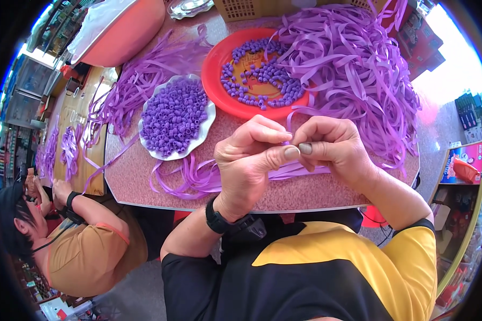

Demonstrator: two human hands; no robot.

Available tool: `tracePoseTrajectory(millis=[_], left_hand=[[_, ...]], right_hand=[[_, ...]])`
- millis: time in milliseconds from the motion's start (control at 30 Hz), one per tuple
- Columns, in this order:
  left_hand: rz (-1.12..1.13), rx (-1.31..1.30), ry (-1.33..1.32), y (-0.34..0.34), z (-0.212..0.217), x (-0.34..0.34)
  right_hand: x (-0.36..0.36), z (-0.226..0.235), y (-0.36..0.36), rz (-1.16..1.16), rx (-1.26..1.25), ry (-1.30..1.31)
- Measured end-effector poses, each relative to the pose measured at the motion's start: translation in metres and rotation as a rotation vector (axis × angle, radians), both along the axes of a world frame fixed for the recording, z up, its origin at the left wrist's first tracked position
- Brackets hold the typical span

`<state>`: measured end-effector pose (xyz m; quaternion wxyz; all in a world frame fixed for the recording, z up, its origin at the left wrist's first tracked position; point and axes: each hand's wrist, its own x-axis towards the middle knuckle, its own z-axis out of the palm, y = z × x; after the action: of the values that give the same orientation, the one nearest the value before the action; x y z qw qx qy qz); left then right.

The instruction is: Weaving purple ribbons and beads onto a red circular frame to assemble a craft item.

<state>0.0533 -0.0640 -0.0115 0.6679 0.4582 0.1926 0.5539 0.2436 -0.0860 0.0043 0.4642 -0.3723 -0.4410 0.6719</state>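
Note:
My left hand point(251, 160) and my right hand point(334, 144) meet above the near part of the table, thumbs almost touching. A small purple bead point(285, 143) shows between my left thumb and forefinger. My right hand is pinched closed around a purple ribbon point(290, 122), most of which its fingers hide. Under both hands lie more purple ribbons point(198, 176). Beyond them a red plate point(217, 85) holds scattered purple beads point(268, 75). Left of it, a white scalloped dish point(209, 125) is heaped with similar beads point(174, 115).
A large pile of purple ribbons point(353, 69) covers the table's right side; another bundle point(144, 80) lies at left. A pink basin point(128, 32) and a tan basket point(241, 9) stand at the back. A co-worker point(91, 241) handles ribbon at a wooden table point(97, 184) on the left.

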Motion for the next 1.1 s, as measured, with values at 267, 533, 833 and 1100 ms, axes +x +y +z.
tracePoseTrajectory(millis=[267,533,833,1100], left_hand=[[-0.071,-0.053,0.164,0.0,0.002,-0.004],[0.299,0.251,0.758,0.0,0.025,-0.038],[0.673,0.738,1.574,0.051,0.016,-0.131],[0.585,0.836,1.712,0.06,0.014,-0.123]], right_hand=[[-0.012,0.007,-0.002,-0.051,0.028,0.037],[0.009,-0.004,0.006,-0.185,0.306,-0.346],[0.012,-0.004,0.004,-0.1,0.322,-0.355],[0.013,-0.005,0.003,-0.102,0.295,-0.328]])
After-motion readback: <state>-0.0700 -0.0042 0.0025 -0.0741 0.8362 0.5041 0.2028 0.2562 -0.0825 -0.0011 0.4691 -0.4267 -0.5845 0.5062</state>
